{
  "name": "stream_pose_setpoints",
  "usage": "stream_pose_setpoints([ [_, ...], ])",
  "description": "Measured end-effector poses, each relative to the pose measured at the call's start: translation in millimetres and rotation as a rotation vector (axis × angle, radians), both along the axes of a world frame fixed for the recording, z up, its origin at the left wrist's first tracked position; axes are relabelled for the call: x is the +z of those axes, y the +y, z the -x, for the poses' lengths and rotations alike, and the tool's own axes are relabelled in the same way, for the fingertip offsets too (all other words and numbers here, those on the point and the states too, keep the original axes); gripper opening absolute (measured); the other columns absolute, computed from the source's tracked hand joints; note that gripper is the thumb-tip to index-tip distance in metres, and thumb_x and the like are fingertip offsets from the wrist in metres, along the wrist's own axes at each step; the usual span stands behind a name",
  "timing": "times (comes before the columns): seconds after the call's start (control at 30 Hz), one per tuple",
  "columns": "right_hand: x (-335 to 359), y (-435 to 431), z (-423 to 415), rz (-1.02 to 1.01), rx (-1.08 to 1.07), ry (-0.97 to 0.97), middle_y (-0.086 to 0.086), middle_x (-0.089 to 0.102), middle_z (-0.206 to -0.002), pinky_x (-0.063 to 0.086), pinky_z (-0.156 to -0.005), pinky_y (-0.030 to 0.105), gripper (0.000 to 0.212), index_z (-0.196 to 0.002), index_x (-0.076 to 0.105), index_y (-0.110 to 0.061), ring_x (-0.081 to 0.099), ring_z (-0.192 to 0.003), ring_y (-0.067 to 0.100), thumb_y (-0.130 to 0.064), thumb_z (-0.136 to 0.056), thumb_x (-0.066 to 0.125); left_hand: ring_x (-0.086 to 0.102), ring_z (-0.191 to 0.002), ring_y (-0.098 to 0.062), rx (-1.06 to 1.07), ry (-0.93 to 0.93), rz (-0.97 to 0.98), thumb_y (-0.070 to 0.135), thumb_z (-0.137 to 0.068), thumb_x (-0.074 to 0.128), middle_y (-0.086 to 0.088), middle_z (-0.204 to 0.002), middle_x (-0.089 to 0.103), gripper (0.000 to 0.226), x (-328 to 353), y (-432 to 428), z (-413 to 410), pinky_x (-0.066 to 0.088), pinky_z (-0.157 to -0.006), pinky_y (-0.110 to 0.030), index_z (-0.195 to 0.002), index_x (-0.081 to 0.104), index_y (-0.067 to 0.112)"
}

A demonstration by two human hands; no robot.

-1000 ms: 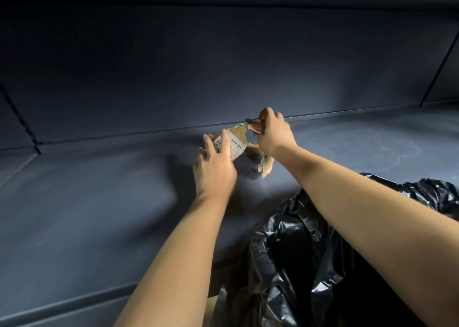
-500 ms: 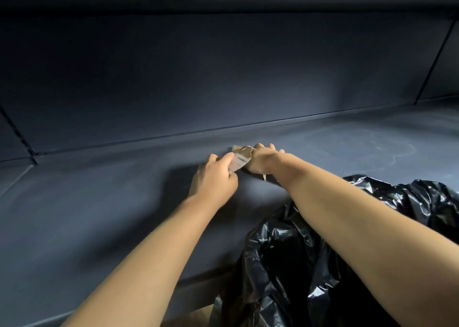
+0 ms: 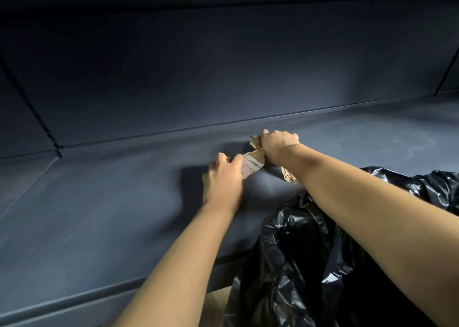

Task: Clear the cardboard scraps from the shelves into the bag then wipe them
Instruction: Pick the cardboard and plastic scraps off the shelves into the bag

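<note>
head view shows both hands at centre frame, low over the dark shelf [image 3: 104, 202], busy with the gathering step. the left hand [image 3: 223, 177] lies knuckles up, its thumb and fingers pinched on a labelled scrap [image 3: 252, 164] of cardboard with a white printed sticker, held just off or on the shelf surface; which of the two i cannot tell. the right hand [image 3: 278, 144], just up and right of it, is curled closed around a crumpled torn scrap [image 3: 255, 141] that pokes out on its left side. a third loose scrap [image 3: 288, 176] shows below the right wrist, touching the forearm's edge in the picture, and whether it lies on the shelf or hangs from the grip is unclear. both forearms reach in from the lower frame, the right one crossing over the black bag [image 3: 347, 264], which sits open at the lower right against the shelf's front edge. by my reading the clearing is under way and wiping is not yet begun; no cloth is in sight. the next move seems to call for drawing both closed hands back and down to the bag's mouth and letting go there, while minding the loose piece by the wrist so that it is not left behind
</note>
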State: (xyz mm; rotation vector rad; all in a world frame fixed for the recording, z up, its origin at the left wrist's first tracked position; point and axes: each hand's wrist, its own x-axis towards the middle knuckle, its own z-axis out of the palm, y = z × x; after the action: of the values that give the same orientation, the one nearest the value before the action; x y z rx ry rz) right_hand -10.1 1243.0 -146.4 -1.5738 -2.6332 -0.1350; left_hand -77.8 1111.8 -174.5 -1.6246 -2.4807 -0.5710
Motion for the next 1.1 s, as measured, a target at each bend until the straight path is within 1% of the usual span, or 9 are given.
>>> stream_pose_setpoints([
  [0.17,10,-10,-6,-0.106,0.055,0.058,0.015,0.047,-0.124,0.037,-0.088,0.041,0.031,-0.121,0.038,-0.006,0.051,-0.114,0.035,-0.01,-0.091,0.043,0.039,-0.114,-0.033,-0.012,-0.037,-0.016,0.006,-0.092,0.037,-0.01,-0.128,0.036,0.03,0,-2,2,0.04,-0.089,-0.042,-0.118,0.05,0.014],
  [0.33,44,-32,-28,-0.282,0.242,-0.035,0.014,0.048,-0.119,0.037,-0.081,0.039,0.03,-0.121,0.038,-0.006,0.053,-0.108,0.034,-0.011,-0.092,0.039,0.044,-0.112,-0.033,-0.022,-0.014,0.002,0.014,-0.092,0.042,-0.011,-0.126,0.041,0.03,1,-3,5,0.04,-0.091,-0.039,-0.121,0.051,0.013],
  [0.47,70,-53,-55,-0.296,0.307,-0.079,0.014,0.048,-0.117,0.029,-0.073,0.037,0.03,-0.121,0.037,-0.007,0.054,-0.105,0.034,-0.014,-0.092,0.042,0.051,-0.113,-0.031,-0.023,-0.002,0.033,0.013,-0.091,0.044,-0.011,-0.126,0.047,0.038,5,-7,2,0.042,-0.094,-0.037,-0.129,0.05,0.016],
  [0.63,65,-75,-67,-0.253,0.306,-0.2,0.013,0.047,-0.122,0.036,-0.083,0.04,0.027,-0.12,0.038,-0.009,0.052,-0.111,0.033,-0.014,-0.094,0.041,0.055,-0.107,-0.036,0.042,-0.284,-0.076,0.016,-0.09,0.049,-0.015,-0.113,0.055,0.025,30,-16,-20,0.043,-0.088,-0.033,-0.108,0.067,0.018],
  [0.77,70,-90,-66,-0.265,0.261,-0.214,0.013,0.044,-0.127,0.036,-0.09,0.041,0.032,-0.124,0.035,-0.009,0.048,-0.118,0.031,-0.01,-0.093,0.04,0.057,-0.101,-0.034,0.03,-0.275,-0.043,0.014,-0.088,0.048,-0.012,-0.112,0.058,0.028,55,-27,-34,0.044,-0.08,-0.029,-0.108,0.067,0.019],
  [0.83,76,-99,-73,-0.251,0.248,-0.191,0.015,0.044,-0.128,0.035,-0.092,0.043,0.031,-0.125,0.036,-0.009,0.046,-0.121,0.033,-0.012,-0.094,0.037,0.059,-0.096,-0.034,0.013,-0.279,-0.035,0.012,-0.087,0.049,-0.012,-0.102,0.064,0.024,58,-41,-35,0.042,-0.073,-0.028,-0.099,0.069,0.018],
  [0.93,79,-116,-91,-0.22,0.264,-0.152,0.019,0.044,-0.125,0.036,-0.09,0.046,0.031,-0.124,0.037,-0.005,0.048,-0.117,0.039,-0.015,-0.095,0.038,0.055,-0.077,-0.028,-0.061,-0.316,-0.035,0.01,-0.086,0.05,-0.007,-0.081,0.061,0.02,65,-66,-51,0.037,-0.064,-0.024,-0.085,0.067,0.021],
  [1.03,80,-128,-115,-0.216,0.306,-0.126,0.023,0.045,-0.121,0.036,-0.078,0.045,0.034,-0.124,0.037,-0.002,0.051,-0.108,0.045,-0.015,-0.093,0.043,0.05,-0.076,-0.024,-0.129,-0.282,-0.062,0.005,-0.084,0.049,-0.008,-0.081,0.061,0.022,78,-78,-69,0.038,-0.063,-0.026,-0.081,0.068,0.015],
  [1.1,84,-135,-133,-0.206,0.325,-0.093,0.026,0.046,-0.117,0.035,-0.072,0.044,0.033,-0.12,0.039,-0.001,0.052,-0.102,0.048,-0.019,-0.092,0.044,0.044,-0.073,-0.025,-0.163,-0.248,-0.053,0.003,-0.083,0.048,-0.008,-0.067,0.054,0.023,90,-84,-79,0.032,-0.062,-0.025,-0.076,0.068,0.011],
])
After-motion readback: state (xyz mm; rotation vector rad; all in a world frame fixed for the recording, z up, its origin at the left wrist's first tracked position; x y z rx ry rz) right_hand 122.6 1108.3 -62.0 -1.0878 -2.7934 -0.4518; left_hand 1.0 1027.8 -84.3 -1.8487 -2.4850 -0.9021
